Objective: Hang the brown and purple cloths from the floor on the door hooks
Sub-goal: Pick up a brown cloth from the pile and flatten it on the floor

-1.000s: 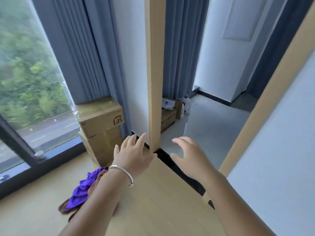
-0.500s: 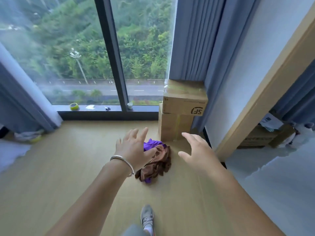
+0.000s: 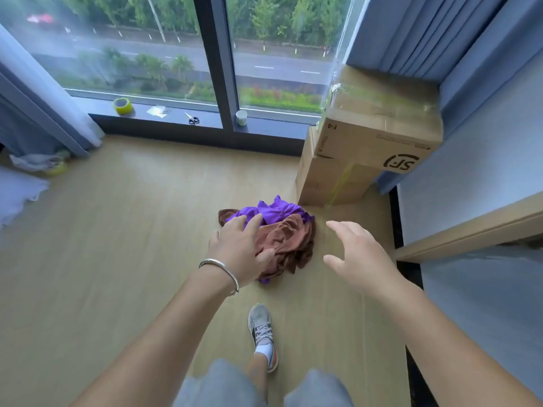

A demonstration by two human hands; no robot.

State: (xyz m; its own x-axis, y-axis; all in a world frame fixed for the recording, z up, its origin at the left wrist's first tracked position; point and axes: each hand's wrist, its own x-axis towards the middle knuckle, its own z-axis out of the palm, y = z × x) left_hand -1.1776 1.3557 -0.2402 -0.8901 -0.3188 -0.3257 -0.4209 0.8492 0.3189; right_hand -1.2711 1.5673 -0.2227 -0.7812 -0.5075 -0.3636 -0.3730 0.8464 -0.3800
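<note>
reaching, both hands (image 3: 299, 251) spread above cloths (image 3: 282, 227)

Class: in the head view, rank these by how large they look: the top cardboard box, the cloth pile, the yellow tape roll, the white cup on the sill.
1. top cardboard box
2. cloth pile
3. yellow tape roll
4. white cup

The last two look close in size, so their order is unsure.
</note>
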